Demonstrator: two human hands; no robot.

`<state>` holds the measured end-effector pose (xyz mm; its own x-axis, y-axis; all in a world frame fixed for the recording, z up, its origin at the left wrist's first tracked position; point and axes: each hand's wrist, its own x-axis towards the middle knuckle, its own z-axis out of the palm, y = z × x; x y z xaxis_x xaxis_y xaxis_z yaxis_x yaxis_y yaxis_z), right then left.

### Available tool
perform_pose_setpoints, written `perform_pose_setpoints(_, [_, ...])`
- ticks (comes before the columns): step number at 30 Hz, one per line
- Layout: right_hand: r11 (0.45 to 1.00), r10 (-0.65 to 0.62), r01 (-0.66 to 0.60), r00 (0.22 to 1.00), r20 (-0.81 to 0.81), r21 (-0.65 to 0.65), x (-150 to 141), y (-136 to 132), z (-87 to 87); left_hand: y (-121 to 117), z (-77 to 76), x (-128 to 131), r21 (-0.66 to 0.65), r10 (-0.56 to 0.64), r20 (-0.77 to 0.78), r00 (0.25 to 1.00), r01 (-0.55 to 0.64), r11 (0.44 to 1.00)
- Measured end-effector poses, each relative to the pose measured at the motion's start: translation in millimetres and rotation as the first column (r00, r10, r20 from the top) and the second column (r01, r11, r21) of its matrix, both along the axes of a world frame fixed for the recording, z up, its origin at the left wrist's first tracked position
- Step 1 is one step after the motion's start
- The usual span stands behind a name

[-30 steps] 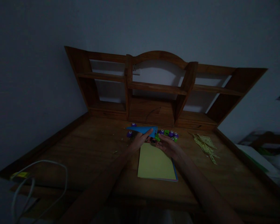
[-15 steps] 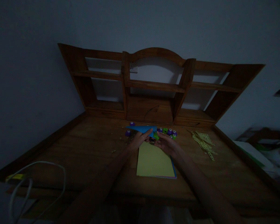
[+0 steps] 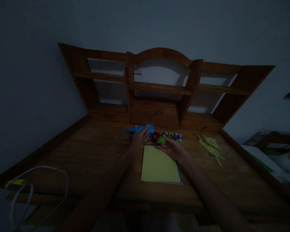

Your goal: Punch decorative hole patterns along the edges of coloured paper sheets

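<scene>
My left hand (image 3: 137, 141) pinches a folded-looking blue paper (image 3: 149, 128) with small holes near its right end. The paper is raised over the back of the desk, its pointed end toward the left. In my right hand (image 3: 172, 149) is a small green craft punch (image 3: 161, 140), apart from the blue paper. A red punch (image 3: 156, 136) lies between the hands, and several purple and green punches (image 3: 176, 135) stand just behind my right hand. Below both hands lies a stack of paper with a yellow sheet (image 3: 160, 166) on top.
Yellow paper strips (image 3: 210, 146) full of punched holes lie to the right. A wooden shelf unit (image 3: 157, 87) rises at the back of the desk (image 3: 87, 154). Tiny paper bits are scattered left of the stack. A white cable (image 3: 66, 183) loops at the front left.
My left hand has moved left and slightly up with the blue paper, drawing it away from the green punch. The red punch now shows. My right hand has barely moved.
</scene>
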<state>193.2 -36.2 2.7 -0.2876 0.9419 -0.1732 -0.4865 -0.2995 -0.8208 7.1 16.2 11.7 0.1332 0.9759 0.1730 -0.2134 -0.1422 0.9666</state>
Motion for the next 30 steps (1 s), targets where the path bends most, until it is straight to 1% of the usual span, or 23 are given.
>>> perform_pose_setpoints(3, [1.000, 0.003, -0.003, 1.000, -0.015, -0.013, 0.8, 0.5, 1.3, 3.0, 1.5, -3.7, -0.038, -0.007, -0.001, 1.000, 0.007, 0.999])
perform_pose_setpoints(6, [1.000, -0.005, 0.005, 1.000, -0.027, -0.017, 0.9, 0.6, 3.0, 0.2, 0.8, -1.2, -0.053, -0.027, -0.015, 1.000, 0.026, 0.998])
perform_pose_setpoints(10, [1.000, -0.018, 0.018, 0.999, -0.042, -0.007, 0.8, 0.4, 4.3, -3.9, -3.1, 5.5, -0.014, -0.084, -0.002, 0.996, 0.084, 0.996])
perform_pose_setpoints(16, [1.000, -0.026, 0.026, 1.000, -0.016, 0.013, -0.2, -0.8, 4.3, -10.7, -2.8, 7.6, 0.035, -0.174, -0.107, 0.979, 0.178, 0.983])
perform_pose_setpoints(19, [0.999, -0.036, 0.036, 0.999, 0.002, 0.015, -0.9, 0.2, 1.9, -14.4, -1.1, 7.7, 0.004, -0.172, -0.112, 0.979, 0.174, 0.985])
perform_pose_setpoints(22, [0.999, -0.046, 0.045, 0.999, 0.017, 0.022, -0.2, 2.4, -1.7, -13.8, -2.9, 8.3, -0.027, -0.162, -0.105, 0.981, 0.160, 0.987])
perform_pose_setpoints(27, [0.998, -0.057, 0.056, 0.998, 0.026, 0.040, 1.2, 5.7, -6.7, -9.3, -10.1, 7.8, -0.020, -0.166, -0.128, 0.978, 0.165, 0.986])
perform_pose_setpoints(30, [0.997, -0.068, 0.066, 0.996, 0.060, 0.036, -2.1, 7.1, -8.0, -9.0, -11.1, 7.5, -0.022, -0.167, -0.115, 0.979, 0.166, 0.986])
